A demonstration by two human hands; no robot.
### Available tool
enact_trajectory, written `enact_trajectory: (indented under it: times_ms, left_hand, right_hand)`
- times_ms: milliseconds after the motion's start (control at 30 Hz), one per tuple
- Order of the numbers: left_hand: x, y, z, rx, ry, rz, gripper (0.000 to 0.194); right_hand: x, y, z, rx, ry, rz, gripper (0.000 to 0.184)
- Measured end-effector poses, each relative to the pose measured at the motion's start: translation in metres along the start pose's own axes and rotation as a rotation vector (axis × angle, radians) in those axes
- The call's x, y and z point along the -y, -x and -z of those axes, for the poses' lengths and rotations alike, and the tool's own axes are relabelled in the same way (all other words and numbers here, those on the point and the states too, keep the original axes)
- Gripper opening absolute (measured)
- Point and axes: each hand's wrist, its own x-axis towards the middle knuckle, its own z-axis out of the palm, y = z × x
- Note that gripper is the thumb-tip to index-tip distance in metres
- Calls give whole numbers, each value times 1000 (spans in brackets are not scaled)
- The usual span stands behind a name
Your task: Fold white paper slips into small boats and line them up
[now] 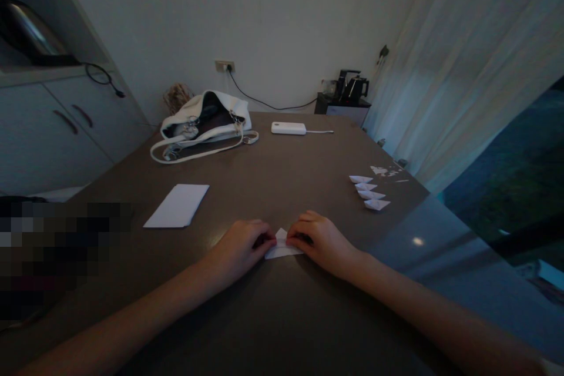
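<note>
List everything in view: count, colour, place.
Folded sheet: one, white, between both hands
Paper stack: one, white, table's left
Small folded papers: four, white, table's right
Scraps: several, white, beyond those
Handbag: one, white, table's far left
Device: one, white, table's far end
Table: one, brownish, centre
Bundle: one, tan, behind handbag
Kettle: one, silver and black, left shelf
Jug: one, black, far stand
Outlet: one, beige, back wall
Cord: one, black, back wall
Cabinet: one, grey, left
Curtain: one, whitish, right
Left hand: one, bare, sheet's left
Right hand: one, bare, sheet's right

From one held paper point(282, 249), count four folded papers point(371, 195) at two o'clock, one paper stack point(177, 206) at ten, one bag point(238, 107) at eleven.
</note>
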Motion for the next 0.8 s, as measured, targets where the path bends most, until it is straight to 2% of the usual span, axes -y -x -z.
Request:
enact_trajectory:
  times_ms: [233, 300, 400, 467, 600, 800]
  left_hand:
    - [1, 1, -2, -12, -9, 47, 4]
    - [1, 1, -2, -50, -27, 9, 3]
    - [-1, 2, -2, -83, -100, -103, 11]
    - [-5, 2, -1, -50, -181, -168, 17]
    - [-10, 4, 4, 15, -310, -237, 20]
    - [-13, 9, 18, 94, -446, -296, 21]
  right_hand:
    - [-1, -3, -3, -18, -44, -64, 4]
    - [0, -3, -3, -35, -32, -77, 6]
    - [3, -1, -2, -84, 17, -79, 9]
    - [6, 0, -2, -97, 79, -24, 5]
    - [7, 4, 1, -58, 173, 100, 21]
    - [5, 10, 13, 10, 215, 81, 35]
